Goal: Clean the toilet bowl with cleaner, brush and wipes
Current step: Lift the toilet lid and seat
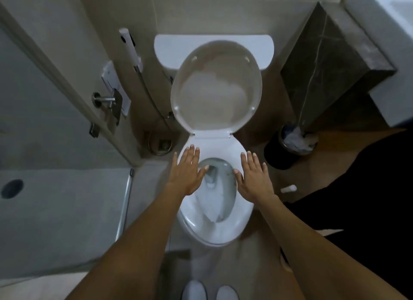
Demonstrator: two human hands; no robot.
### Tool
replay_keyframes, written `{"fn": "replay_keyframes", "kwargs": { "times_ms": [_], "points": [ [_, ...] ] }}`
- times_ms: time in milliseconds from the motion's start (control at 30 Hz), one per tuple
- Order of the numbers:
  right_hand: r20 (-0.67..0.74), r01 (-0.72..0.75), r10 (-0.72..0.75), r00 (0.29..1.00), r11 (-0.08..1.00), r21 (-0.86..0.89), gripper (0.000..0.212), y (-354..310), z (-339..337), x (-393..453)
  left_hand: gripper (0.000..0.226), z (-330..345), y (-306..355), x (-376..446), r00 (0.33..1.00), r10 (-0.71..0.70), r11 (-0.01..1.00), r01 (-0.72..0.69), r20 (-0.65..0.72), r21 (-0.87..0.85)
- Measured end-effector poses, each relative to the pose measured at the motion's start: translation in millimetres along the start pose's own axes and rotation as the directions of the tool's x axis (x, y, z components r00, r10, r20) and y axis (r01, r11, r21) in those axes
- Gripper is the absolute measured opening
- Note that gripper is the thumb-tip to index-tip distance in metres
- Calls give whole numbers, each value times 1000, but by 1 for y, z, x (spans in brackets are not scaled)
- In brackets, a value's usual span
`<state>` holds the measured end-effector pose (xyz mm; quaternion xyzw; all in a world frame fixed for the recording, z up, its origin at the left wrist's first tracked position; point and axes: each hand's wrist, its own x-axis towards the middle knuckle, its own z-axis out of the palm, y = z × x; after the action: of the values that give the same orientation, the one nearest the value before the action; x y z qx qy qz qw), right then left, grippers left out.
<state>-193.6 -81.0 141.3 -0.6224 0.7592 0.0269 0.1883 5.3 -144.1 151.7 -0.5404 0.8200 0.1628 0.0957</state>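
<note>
Both hands are spread flat, fingers extended, palms down, and hold nothing. The left hand (186, 173) hovers over the left side of the seat (242, 212); the right hand (254, 176) hovers over the right side. The toilet bowl (220, 187) lies directly between and below the hands, with the lid (215, 87) raised just beyond the fingertips. No cleaner, brush or wipes are identifiable in view. Judged step: start position, with cleaning not yet begun. The next move calls for locating and grasping the cleaner, then applying it under the rim. A waste bin (290, 147) stands beyond the right hand.
</note>
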Motion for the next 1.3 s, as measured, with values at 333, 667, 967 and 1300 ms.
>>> {"fn": "replay_keyframes", "kwargs": {
  "times_ms": [333,667,967,1300],
  "points": [
    [160,3,4,987,999,-46,60,46,138,-36,67,160,15,-45,975,-16,1000,16,221,3],
    [269,164,-153,951,986,-18,76,77,228,-48,84,260,18,-57,952,2,995,-31,305,90],
    [170,286,-276,946,957,-39,91,86,261,-48,98,295,12,-59,987,37,985,-62,155,161],
    [-20,328,-339,941,922,-206,101,91,283,-44,100,311,9,-51,998,47,957,-53,31,284]
  ]
}}
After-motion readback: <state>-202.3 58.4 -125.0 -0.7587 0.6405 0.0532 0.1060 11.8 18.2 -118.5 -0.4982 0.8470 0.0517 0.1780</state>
